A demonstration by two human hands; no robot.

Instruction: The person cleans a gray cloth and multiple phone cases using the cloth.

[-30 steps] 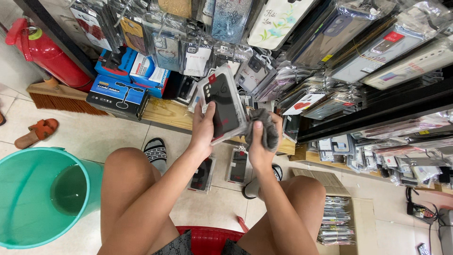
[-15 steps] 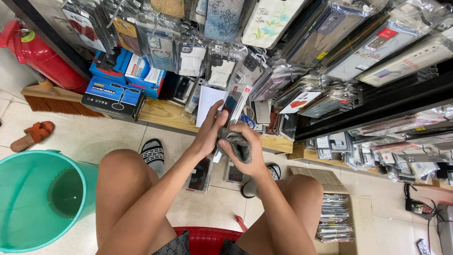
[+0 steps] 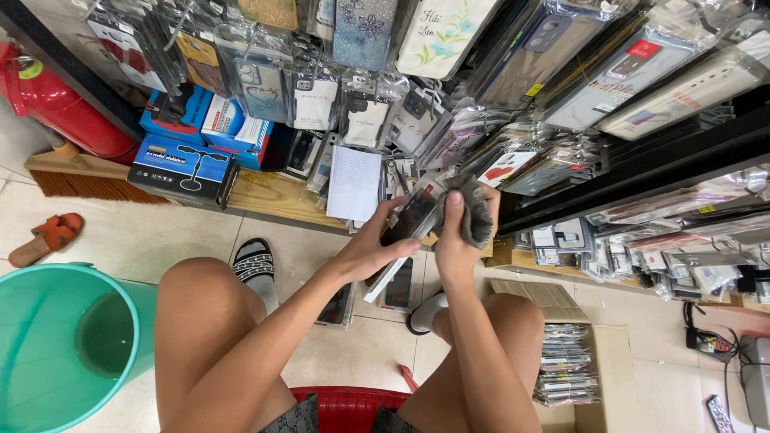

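Observation:
My left hand (image 3: 370,247) grips a packaged phone case (image 3: 411,216) in clear plastic, tilted on edge in front of me. My right hand (image 3: 459,240) holds a dark grey cloth (image 3: 476,210) pressed against the case's right side, thumb up along it. Both hands meet above my bare knees, close to a wall rack of hanging packaged phone cases (image 3: 449,72). More packaged cases (image 3: 399,282) lie on the tiled floor below my hands.
A teal bucket (image 3: 32,321) with water stands at the left. A red fire extinguisher (image 3: 56,100), blue boxes (image 3: 183,164) and a wooden ledge (image 3: 273,196) sit by the wall. An open cardboard box of cases (image 3: 571,361) is at the right. Red stool (image 3: 345,407) under me.
The case was held up flat a second ago; now it is lower and turned on edge, with the cloth brought against it by my right hand.

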